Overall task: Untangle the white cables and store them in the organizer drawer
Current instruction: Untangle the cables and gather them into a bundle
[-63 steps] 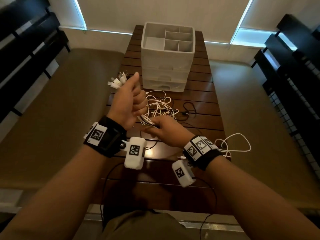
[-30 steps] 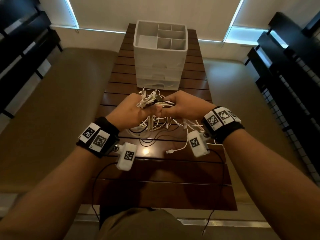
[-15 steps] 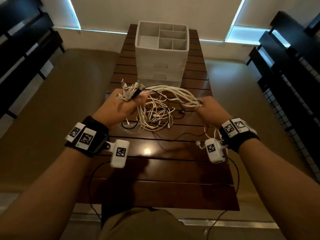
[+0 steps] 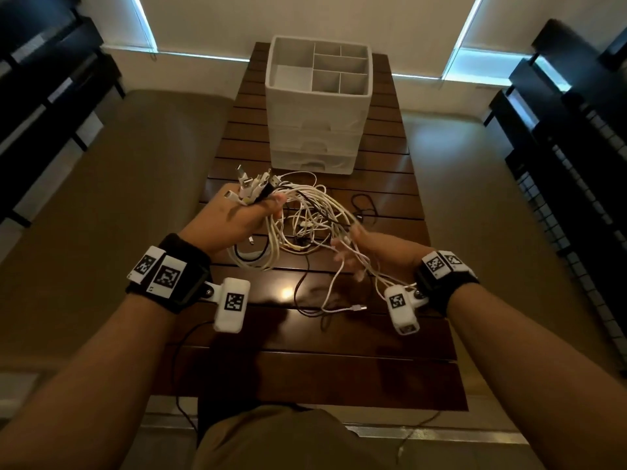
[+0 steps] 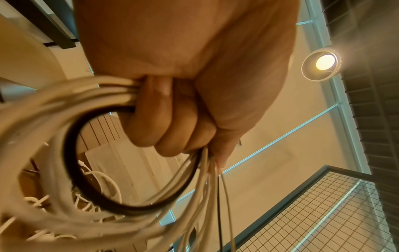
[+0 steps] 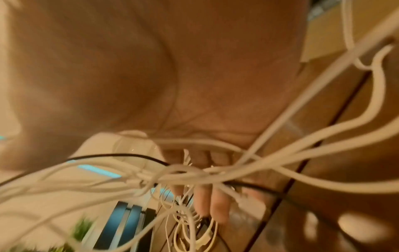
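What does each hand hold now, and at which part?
The left hand grips the bundle of white cables just below their plug ends. The right hand has spread fingers among the loose strands; no closed grip shows.

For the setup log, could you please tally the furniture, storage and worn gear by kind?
White plastic organizer: 1
Closed drawers in its front: 3
Dark slatted wooden table: 1
White wrist cameras: 2
Black wristbands: 2
Total: 9
The white cables are too tangled to count.
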`<state>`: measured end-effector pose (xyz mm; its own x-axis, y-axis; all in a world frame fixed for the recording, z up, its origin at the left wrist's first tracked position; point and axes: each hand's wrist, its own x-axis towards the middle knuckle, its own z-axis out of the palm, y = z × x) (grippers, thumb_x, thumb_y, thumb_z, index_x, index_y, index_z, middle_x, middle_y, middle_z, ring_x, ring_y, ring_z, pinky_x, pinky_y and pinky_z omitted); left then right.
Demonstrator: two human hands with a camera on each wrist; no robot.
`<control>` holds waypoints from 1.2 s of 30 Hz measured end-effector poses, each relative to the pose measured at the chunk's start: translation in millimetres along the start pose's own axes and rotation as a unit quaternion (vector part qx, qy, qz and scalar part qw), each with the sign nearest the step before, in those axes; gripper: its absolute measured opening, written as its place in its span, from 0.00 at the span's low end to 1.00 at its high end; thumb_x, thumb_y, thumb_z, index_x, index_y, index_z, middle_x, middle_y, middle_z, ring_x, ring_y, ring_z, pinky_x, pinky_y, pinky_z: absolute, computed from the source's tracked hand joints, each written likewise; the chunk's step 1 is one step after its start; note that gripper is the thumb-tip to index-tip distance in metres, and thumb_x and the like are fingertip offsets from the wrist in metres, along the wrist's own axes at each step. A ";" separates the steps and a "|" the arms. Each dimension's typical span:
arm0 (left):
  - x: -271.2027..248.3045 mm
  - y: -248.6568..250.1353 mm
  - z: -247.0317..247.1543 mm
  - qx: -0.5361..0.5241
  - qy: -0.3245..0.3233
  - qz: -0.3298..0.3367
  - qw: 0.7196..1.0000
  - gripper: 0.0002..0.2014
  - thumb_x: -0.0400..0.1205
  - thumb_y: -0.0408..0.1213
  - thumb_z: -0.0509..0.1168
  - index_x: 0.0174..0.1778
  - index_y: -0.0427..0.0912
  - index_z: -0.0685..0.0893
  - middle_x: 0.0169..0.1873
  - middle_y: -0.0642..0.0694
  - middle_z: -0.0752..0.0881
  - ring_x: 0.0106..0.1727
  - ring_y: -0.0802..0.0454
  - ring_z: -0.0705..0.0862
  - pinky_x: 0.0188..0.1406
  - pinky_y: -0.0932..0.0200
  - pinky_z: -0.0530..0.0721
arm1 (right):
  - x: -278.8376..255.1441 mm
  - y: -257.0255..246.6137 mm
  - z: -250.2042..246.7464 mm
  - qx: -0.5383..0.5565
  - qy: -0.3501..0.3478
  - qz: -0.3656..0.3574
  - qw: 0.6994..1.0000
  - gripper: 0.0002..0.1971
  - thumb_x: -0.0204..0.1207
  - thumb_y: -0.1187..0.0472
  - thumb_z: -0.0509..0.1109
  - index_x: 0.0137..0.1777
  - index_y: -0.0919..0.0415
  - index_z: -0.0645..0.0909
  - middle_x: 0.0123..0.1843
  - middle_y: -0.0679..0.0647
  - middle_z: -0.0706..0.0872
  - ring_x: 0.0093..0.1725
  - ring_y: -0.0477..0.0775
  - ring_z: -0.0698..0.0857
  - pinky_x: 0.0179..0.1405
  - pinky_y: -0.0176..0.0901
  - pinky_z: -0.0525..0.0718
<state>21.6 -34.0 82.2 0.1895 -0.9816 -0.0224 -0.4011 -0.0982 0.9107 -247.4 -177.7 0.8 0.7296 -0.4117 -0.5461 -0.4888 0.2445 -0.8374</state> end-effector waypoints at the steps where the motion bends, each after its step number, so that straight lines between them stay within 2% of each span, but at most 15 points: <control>1: -0.8 -0.5 -0.8 0.009 -0.007 -0.001 1.000 0.17 0.89 0.49 0.68 0.42 0.40 0.90 0.40 0.36 0.91 0.43 0.32 0.88 0.48 0.38 0.84 | 3.8 3.0 0.5 0.067 0.010 -0.013 0.998 0.47 0.72 0.22 0.65 0.74 0.64 0.80 0.63 0.62 0.86 0.56 0.59 0.86 0.53 0.53 0.85; 4: -3.2 0.9 -2.7 0.001 -0.002 0.002 1.000 0.17 0.89 0.49 0.68 0.41 0.42 0.90 0.40 0.36 0.90 0.44 0.30 0.87 0.48 0.35 0.85 | 11.6 4.6 2.7 0.109 0.001 -0.013 0.994 0.49 0.64 0.22 0.69 0.79 0.54 0.78 0.69 0.60 0.89 0.67 0.62 0.89 0.57 0.55 0.88; 6: -3.3 -0.2 -4.0 -0.026 0.014 -0.001 1.000 0.16 0.90 0.46 0.68 0.40 0.41 0.90 0.33 0.47 0.89 0.36 0.46 0.86 0.42 0.47 0.82 | 12.0 1.9 12.8 0.067 -0.011 0.004 0.998 0.45 0.67 0.31 0.78 0.82 0.53 0.75 0.70 0.58 0.89 0.67 0.60 0.90 0.54 0.52 0.88; 8: -3.1 0.2 -1.1 -0.046 0.027 -0.003 0.999 0.15 0.90 0.43 0.67 0.41 0.39 0.89 0.30 0.54 0.87 0.32 0.60 0.82 0.40 0.62 0.79 | 12.9 1.6 27.8 -0.007 -0.024 0.014 1.000 0.34 0.75 0.45 0.81 0.80 0.50 0.76 0.70 0.55 0.89 0.66 0.58 0.90 0.59 0.52 0.85; 10: -2.8 3.5 4.6 -0.079 0.043 -0.007 0.996 0.14 0.90 0.40 0.67 0.43 0.36 0.88 0.30 0.54 0.86 0.31 0.62 0.82 0.36 0.67 0.79 | 14.5 4.5 39.9 -0.067 -0.059 0.007 0.996 0.20 0.81 0.55 0.77 0.72 0.54 0.83 0.63 0.55 0.93 0.62 0.60 0.92 0.62 0.54 0.85; 11: -2.5 5.3 6.4 -0.099 0.051 -0.012 0.994 0.13 0.91 0.38 0.67 0.42 0.36 0.87 0.28 0.54 0.86 0.29 0.63 0.82 0.33 0.70 0.78 | 16.4 5.3 42.9 -0.110 -0.056 0.003 0.992 0.13 0.83 0.57 0.76 0.64 0.58 0.87 0.55 0.54 0.95 0.56 0.61 0.93 0.58 0.52 0.86; 13: -2.4 8.4 5.8 -0.127 0.066 -0.017 0.990 0.13 0.91 0.36 0.65 0.41 0.37 0.84 0.24 0.56 0.84 0.24 0.65 0.80 0.26 0.74 0.75 | 19.9 8.8 37.3 -0.184 0.010 0.015 0.983 0.06 0.83 0.58 0.75 0.48 0.60 0.89 0.40 0.52 0.93 0.42 0.61 0.91 0.44 0.44 0.88; 15: -1.0 6.2 -0.9 -0.127 0.094 -0.004 0.987 0.13 0.91 0.39 0.66 0.41 0.40 0.85 0.27 0.55 0.85 0.27 0.62 0.82 0.28 0.72 0.77 | 19.8 12.0 21.1 -0.230 0.119 0.035 0.965 0.10 0.83 0.56 0.75 0.41 0.59 0.87 0.35 0.52 0.88 0.36 0.57 0.87 0.37 0.45 0.86; 17: -2.4 3.3 -7.8 -0.114 0.120 0.002 0.986 0.13 0.90 0.43 0.67 0.40 0.45 0.86 0.32 0.54 0.87 0.32 0.58 0.85 0.31 0.70 0.79 | 13.6 7.4 2.6 -0.247 0.233 0.037 0.940 0.16 0.83 0.47 0.75 0.36 0.55 0.84 0.28 0.48 0.86 0.29 0.52 0.84 0.34 0.44 0.84; 19: -5.5 1.3 -8.1 -0.126 0.115 -0.018 0.985 0.12 0.91 0.41 0.66 0.41 0.43 0.85 0.26 0.57 0.85 0.26 0.65 0.82 0.25 0.75 0.74 | 4.4 -5.9 -11.4 -0.251 0.308 0.017 0.918 0.19 0.83 0.43 0.74 0.32 0.49 0.83 0.20 0.45 0.83 0.25 0.48 0.82 0.26 0.37 0.78; 22: -6.4 -2.2 -1.7 -0.139 0.090 -0.057 0.985 0.12 0.91 0.40 0.64 0.44 0.39 0.82 0.21 0.58 0.82 0.18 0.65 0.77 0.17 0.73 0.66 | -4.9 -29.0 -26.4 -0.330 0.333 -0.027 0.883 0.22 0.86 0.41 0.68 0.30 0.48 0.81 0.28 0.50 0.85 0.33 0.56 0.84 0.29 0.43 0.73; 27: -3.2 -19.7 -4.5 -0.119 0.078 -0.107 0.984 0.15 0.91 0.47 0.66 0.42 0.43 0.85 0.19 0.57 0.80 0.18 0.63 0.68 0.17 0.68 0.62 | -27.4 -74.0 -43.6 -0.482 0.295 0.031 0.824 0.24 0.86 0.39 0.68 0.37 0.57 0.79 0.33 0.54 0.80 0.32 0.53 0.78 0.27 0.44 0.68; 31: -0.7 -16.9 -1.4 -0.119 0.075 -0.093 0.986 0.15 0.90 0.47 0.66 0.42 0.41 0.85 0.21 0.56 0.81 0.18 0.64 0.73 0.18 0.68 0.64 | -31.9 -76.1 -44.8 -0.550 0.269 0.111 0.783 0.19 0.85 0.43 0.70 0.46 0.59 0.80 0.37 0.54 0.80 0.38 0.58 0.83 0.41 0.49 0.82; 33: 0.5 -17.0 0.1 -0.111 0.063 -0.079 0.989 0.14 0.90 0.47 0.67 0.44 0.41 0.85 0.24 0.55 0.83 0.22 0.64 0.76 0.21 0.66 0.67 | -33.5 -70.3 -36.5 -0.594 0.259 0.165 0.744 0.13 0.86 0.46 0.69 0.51 0.57 0.81 0.41 0.54 0.82 0.44 0.60 0.84 0.47 0.52 0.84; 36: 1.7 -17.7 2.8 -0.107 0.064 -0.073 0.989 0.14 0.90 0.46 0.68 0.45 0.41 0.87 0.27 0.54 0.86 0.25 0.63 0.79 0.26 0.64 0.71 | -32.7 -66.4 -31.2 -0.622 0.317 0.124 0.705 0.13 0.87 0.47 0.67 0.53 0.56 0.82 0.46 0.57 0.82 0.45 0.62 0.82 0.45 0.53 0.81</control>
<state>26.6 -34.4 64.9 0.3494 -0.9293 -0.1201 -0.1641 -0.1869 0.9686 -253.7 -207.9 75.0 0.3813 -0.8975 -0.2217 -0.8923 -0.4199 0.1654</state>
